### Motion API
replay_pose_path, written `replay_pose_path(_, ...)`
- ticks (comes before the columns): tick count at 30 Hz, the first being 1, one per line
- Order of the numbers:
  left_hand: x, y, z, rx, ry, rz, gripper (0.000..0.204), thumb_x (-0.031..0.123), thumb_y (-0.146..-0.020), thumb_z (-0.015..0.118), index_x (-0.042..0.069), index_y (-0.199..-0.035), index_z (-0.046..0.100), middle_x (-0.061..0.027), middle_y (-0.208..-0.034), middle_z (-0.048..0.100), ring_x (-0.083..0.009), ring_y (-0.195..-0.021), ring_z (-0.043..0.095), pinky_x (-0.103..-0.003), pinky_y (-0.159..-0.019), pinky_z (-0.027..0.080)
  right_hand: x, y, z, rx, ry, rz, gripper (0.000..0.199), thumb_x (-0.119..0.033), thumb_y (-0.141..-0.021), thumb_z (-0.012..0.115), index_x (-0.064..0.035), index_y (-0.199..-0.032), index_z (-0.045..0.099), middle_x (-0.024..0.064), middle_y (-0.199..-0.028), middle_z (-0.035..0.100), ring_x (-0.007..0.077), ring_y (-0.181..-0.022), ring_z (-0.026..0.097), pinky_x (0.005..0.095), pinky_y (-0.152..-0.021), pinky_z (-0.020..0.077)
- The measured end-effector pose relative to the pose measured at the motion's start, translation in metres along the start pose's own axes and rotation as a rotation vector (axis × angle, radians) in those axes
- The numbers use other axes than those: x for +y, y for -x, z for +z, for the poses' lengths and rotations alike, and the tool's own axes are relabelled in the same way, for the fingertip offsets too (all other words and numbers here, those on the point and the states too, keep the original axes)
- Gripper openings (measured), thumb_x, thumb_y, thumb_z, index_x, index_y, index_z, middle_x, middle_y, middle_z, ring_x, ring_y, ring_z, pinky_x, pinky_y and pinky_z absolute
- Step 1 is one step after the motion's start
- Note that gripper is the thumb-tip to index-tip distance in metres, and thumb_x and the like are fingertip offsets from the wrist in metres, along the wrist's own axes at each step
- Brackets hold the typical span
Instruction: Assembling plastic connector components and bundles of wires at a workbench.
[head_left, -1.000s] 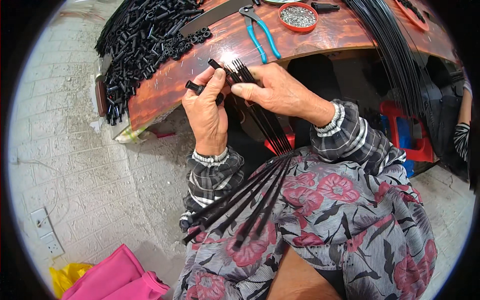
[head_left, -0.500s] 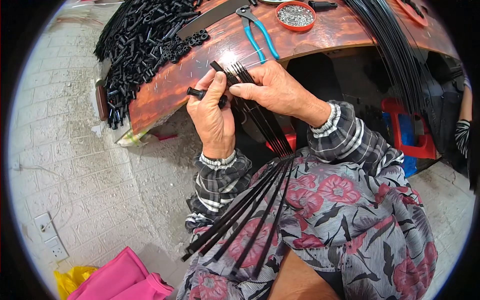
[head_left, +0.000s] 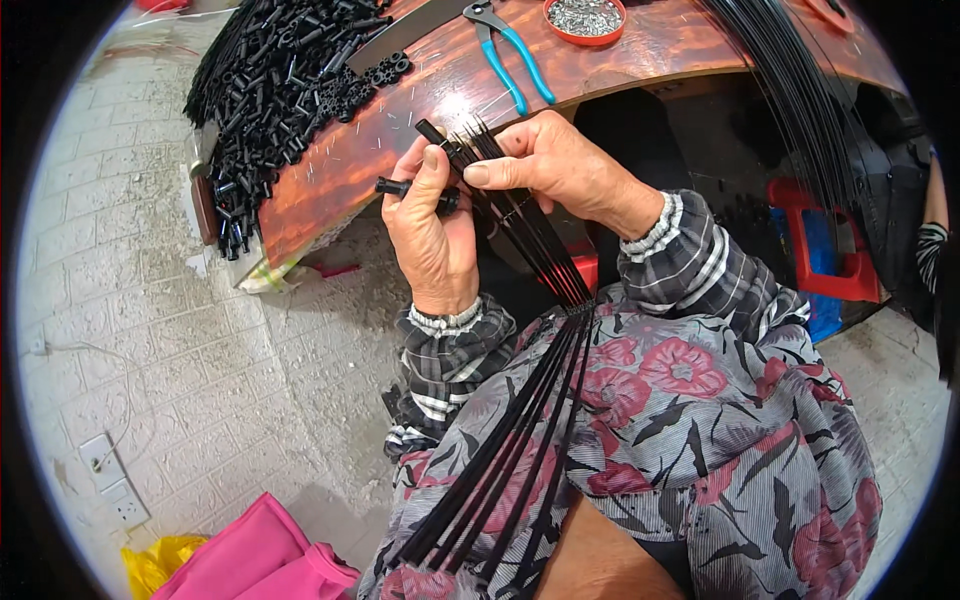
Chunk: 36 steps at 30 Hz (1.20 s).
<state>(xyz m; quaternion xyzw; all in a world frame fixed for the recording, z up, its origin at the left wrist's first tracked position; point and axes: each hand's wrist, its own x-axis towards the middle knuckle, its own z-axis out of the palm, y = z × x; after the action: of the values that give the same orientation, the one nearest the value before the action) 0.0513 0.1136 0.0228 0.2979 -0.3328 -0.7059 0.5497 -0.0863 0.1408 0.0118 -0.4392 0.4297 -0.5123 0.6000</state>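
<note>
A bundle of thin black metal rods (head_left: pixel 548 258), which look like umbrella ribs, slants from my hands down over my lap, where their lower ends fan out. My right hand (head_left: pixel 578 172) is closed on the upper part of the bundle, thumb lying across the rods. In my left hand (head_left: pixel 438 240), curled fingers hold a black plastic tube fitting (head_left: pixel 394 187) crosswise. A second short black piece (head_left: pixel 432 132) sticks up past the left fingertips, against the rod tips. The exact grip behind the left thumb is hidden.
On the reddish wooden table (head_left: pixel 330 190) lie a heap of black plastic fittings (head_left: pixel 265 110), a wide blade (head_left: pixel 405 38), blue-handled pliers (head_left: pixel 508 60) and a red dish (head_left: pixel 590 38) of small metal bits. Long black rods (head_left: pixel 790 110) overhang the right edge, above a red stool (head_left: pixel 855 270).
The view has shifted slightly. My right fingers have drawn back a little from the rod tips, while the left hand keeps its hold. The lower rod ends swing slightly to the right.
</note>
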Motion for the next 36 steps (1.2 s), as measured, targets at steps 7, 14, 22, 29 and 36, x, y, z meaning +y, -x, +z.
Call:
replay_pose_path(7, -0.001, 0.000, -0.002, -0.013, 0.034, 0.010, 0.023, 0.009, -0.079, 0.061, -0.001, -0.099, 0.054, -0.0068, -0.091, 0.058, -0.0154, -0.083, 0.055, -0.031, -0.076, 0.043, 0.003, 0.001, -0.007, -0.052, -0.014, -0.025, 0.028, -0.029, -0.077, 0.065, -0.0050, -0.063, 0.060, -0.0042, -0.053, 0.052, 0.0010, -0.038, 0.040, 0.0148, -0.034, 0.0277)
replay_pose_path(14, -0.003, -0.003, -0.006, -0.010, 0.057, -0.041, 0.021, 0.009, -0.080, 0.060, 0.002, -0.099, 0.054, -0.0077, -0.091, 0.059, -0.0179, -0.083, 0.056, -0.033, -0.078, 0.046, -0.001, 0.007, -0.003, -0.002, -0.004, -0.044, 0.029, -0.029, -0.077, 0.064, -0.0052, -0.061, 0.059, -0.0035, -0.051, 0.052, 0.0013, -0.038, 0.040, 0.0146, -0.034, 0.0268)
replay_pose_path(22, -0.006, -0.003, -0.015, -0.070, 0.144, -0.068, 0.020, 0.010, -0.081, 0.059, 0.002, -0.098, 0.055, -0.0063, -0.090, 0.058, -0.0179, -0.086, 0.056, -0.032, -0.080, 0.044, -0.007, 0.009, 0.003, -0.016, -0.052, -0.027, 0.026, -0.027, -0.078, 0.063, -0.0042, -0.067, 0.060, -0.0030, -0.053, 0.053, 0.0010, -0.038, 0.041, 0.0141, -0.033, 0.0267)
replay_pose_path(29, -0.007, -0.002, -0.015, -0.041, 0.170, -0.114, 0.017, 0.012, -0.081, 0.059, 0.002, -0.094, 0.057, -0.0072, -0.091, 0.059, -0.0186, -0.085, 0.056, -0.032, -0.079, 0.044, 0.001, 0.004, 0.000, -0.074, -0.013, -0.026, 0.024, -0.027, -0.078, 0.063, -0.0040, -0.070, 0.060, -0.0026, -0.054, 0.053, 0.0009, -0.038, 0.040, 0.0144, -0.033, 0.0260)
replay_pose_path(36, -0.003, -0.001, -0.014, -0.175, 0.184, -0.037, 0.015, 0.011, -0.081, 0.059, 0.003, -0.093, 0.056, -0.0071, -0.089, 0.059, -0.0198, -0.084, 0.057, -0.032, -0.079, 0.045, 0.003, 0.006, 0.008, -0.039, -0.089, -0.113, 0.022, -0.025, -0.078, 0.063, -0.0038, -0.074, 0.061, -0.0024, -0.054, 0.054, 0.0004, -0.041, 0.043, 0.0142, -0.034, 0.0258)
